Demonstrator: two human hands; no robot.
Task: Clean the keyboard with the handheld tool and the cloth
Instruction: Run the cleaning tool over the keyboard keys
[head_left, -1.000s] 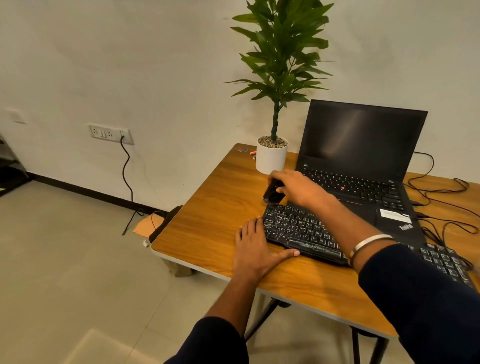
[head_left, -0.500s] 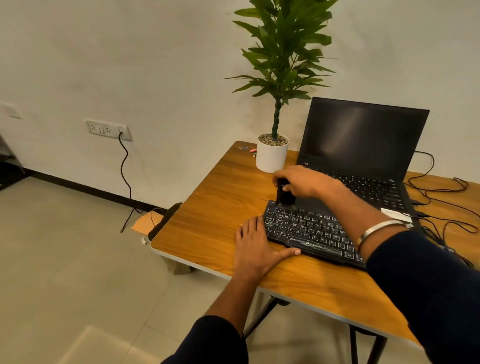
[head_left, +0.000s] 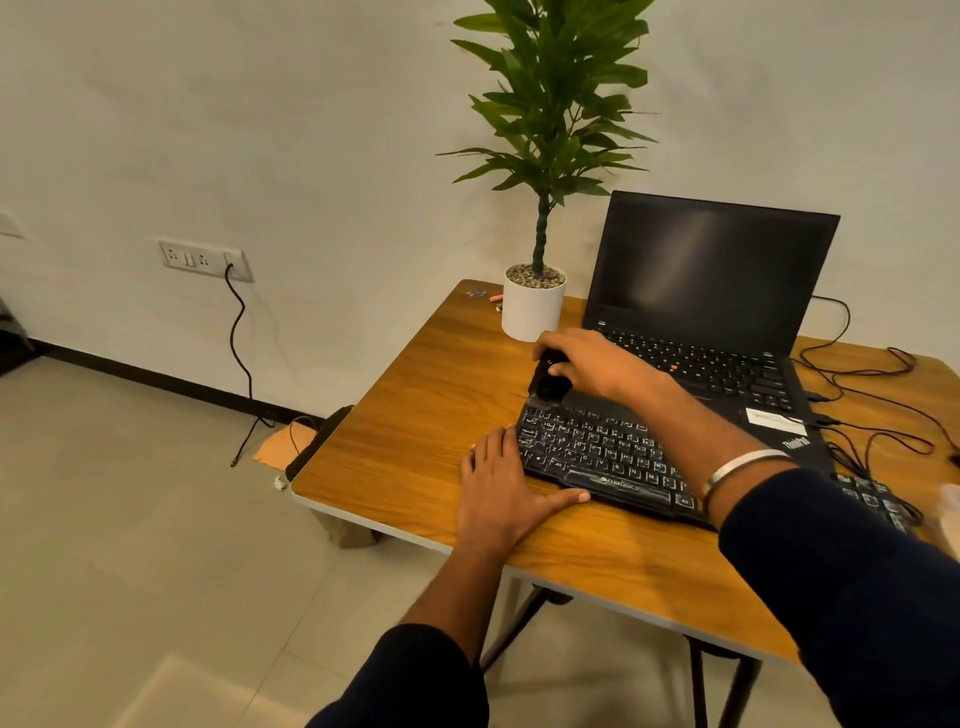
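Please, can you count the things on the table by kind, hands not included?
Keyboard: 1
Handheld tool: 1
Laptop: 1
Potted plant: 1
Total: 4, plus loose cables and small bits at the far corner, too tangled or small to count.

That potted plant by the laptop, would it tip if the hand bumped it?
Probably, if bumped high. The plant rises tall and leafy on a thin stem over a small white pot, so it looks top-heavy. The pebbles in the pot likely add steadying weight. The right hand works close by, so a low nudge might only slide it.
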